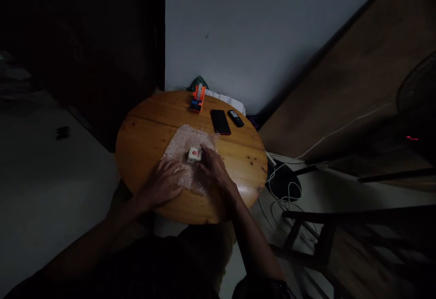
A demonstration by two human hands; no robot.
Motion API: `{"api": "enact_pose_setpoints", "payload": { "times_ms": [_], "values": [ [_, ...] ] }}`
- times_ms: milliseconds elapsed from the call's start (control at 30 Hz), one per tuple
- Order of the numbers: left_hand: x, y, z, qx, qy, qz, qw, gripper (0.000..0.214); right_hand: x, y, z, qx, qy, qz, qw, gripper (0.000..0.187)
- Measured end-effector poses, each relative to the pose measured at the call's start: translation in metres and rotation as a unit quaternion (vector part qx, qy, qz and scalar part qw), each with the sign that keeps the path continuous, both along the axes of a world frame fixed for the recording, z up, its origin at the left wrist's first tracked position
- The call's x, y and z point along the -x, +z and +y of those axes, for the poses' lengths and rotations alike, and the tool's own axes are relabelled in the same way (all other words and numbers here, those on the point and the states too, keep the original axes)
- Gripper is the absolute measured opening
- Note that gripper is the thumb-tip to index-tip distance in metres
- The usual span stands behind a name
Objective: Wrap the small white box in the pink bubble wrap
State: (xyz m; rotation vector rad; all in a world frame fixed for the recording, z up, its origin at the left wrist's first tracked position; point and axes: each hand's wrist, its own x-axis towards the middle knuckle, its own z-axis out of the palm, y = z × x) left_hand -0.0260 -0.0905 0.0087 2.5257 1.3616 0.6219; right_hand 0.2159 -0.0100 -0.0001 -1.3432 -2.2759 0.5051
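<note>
left hand [165, 183] rests spread on bubble wrap [186, 136], right hand [215, 166], fingers parted, beside a small box [194, 154].

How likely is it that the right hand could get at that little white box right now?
Probably yes: the right hand is close beside the little white box, which lies on the bubble wrap with its top uncovered and nothing visible between them.

The table [136, 142] leaves passing room at its left and right edges; the left hand [164, 182] and right hand [215, 166] flank the box [194, 154], and the tape dispenser [198, 99] (bright in this gloomy room), black slab [220, 122] and phone [235, 118] crowd the far edge.
</note>
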Motion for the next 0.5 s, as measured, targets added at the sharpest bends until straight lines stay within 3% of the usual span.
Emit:
{"api": "enact_pose_setpoints", "payload": {
  "times_ms": [267,500],
  "values": [
    [0.001,-0.005,-0.001,-0.011,-0.006,0.009,1.0,0.026,0.008,0.009,0.002,0.012,-0.02,0.005,1.0,0.054],
    [-0.001,-0.004,0.0,-0.029,-0.013,0.007,0.999,0.017,0.009,0.001,0.001,0.033,-0.023,0.046,0.998,0.058]
  ]
}}
